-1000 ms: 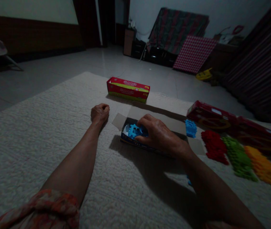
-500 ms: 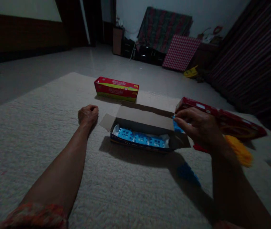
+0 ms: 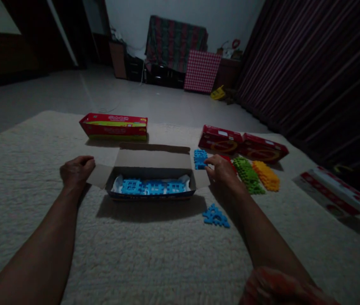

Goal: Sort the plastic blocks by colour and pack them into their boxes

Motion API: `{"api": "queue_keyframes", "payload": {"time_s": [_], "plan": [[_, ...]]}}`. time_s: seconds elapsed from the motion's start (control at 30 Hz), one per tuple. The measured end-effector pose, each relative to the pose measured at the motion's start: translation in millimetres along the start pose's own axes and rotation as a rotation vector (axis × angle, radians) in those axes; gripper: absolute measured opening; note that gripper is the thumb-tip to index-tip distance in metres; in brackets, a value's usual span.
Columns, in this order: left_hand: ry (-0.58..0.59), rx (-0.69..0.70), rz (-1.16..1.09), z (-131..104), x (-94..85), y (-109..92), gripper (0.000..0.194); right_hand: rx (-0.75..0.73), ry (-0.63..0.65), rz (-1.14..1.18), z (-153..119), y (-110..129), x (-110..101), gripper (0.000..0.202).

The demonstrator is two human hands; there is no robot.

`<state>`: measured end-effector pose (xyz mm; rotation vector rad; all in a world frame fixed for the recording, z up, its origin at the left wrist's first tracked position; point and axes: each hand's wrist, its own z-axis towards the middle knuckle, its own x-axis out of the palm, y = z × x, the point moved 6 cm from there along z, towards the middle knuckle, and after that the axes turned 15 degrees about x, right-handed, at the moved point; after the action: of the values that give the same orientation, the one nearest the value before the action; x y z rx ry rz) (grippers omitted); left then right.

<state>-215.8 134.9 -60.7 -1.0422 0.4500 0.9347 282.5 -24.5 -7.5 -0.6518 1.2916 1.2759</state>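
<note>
An open box (image 3: 154,159) lies on the pale mat with its flaps spread. Light blue window-shaped pieces (image 3: 152,187) and white wrapping are inside it. My left hand (image 3: 77,170) rests curled on the mat beside the box's left flap; what its fingers hold, if anything, is hidden. My right hand (image 3: 223,170) is at the right flap, its thumb and fingertips apart at the edge of a stack of blue pieces (image 3: 200,158). A darker blue triangular piece (image 3: 215,216) lies on the mat nearer to me.
Stacks of red (image 3: 229,162), green (image 3: 248,175) and orange pieces (image 3: 266,175) lie right of my right hand. Behind them stand dark red boxes (image 3: 243,144). A red and yellow box (image 3: 114,127) is at the back left, and a white and red box (image 3: 335,192) at the right.
The view has turned to the right, bringing the green pieces and white and red box into sight. My right hand has lowered beside the blue stack.
</note>
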Motion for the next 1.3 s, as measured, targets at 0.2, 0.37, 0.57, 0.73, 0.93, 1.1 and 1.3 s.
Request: {"api": "queue_keyframes", "payload": {"time_s": [0.2, 0.37, 0.57, 0.73, 0.93, 1.1, 1.3], "plan": [[0.017, 0.033, -0.088, -16, -10.0, -20, 0.031, -0.062, -0.059, 0.075, 0, 3, 8, 0.025], [-0.009, 0.038, -0.047, -33, -17.9, -24, 0.031, -0.082, -0.094, 0.17, 4, 0, 2, 0.024], [-0.03, -0.021, -0.056, -43, -19.4, -25, 0.032, 0.014, -0.051, 0.213, -7, 2, -4, 0.025], [0.003, 0.006, -0.045, -45, -19.4, -41, 0.024, 0.052, -0.073, 0.234, -10, 7, 4, 0.03], [0.018, -0.003, -0.078, -51, -23.2, -50, 0.025, 0.051, -0.047, 0.148, -7, 6, 15, 0.03], [0.003, 0.001, -0.104, -50, -21.3, -47, 0.028, 0.048, -0.048, 0.045, -11, 13, 11, 0.029], [-0.005, -0.043, -0.138, -47, -19.1, -44, 0.027, 0.085, -0.045, -0.074, -13, 18, 12, 0.025]]}}
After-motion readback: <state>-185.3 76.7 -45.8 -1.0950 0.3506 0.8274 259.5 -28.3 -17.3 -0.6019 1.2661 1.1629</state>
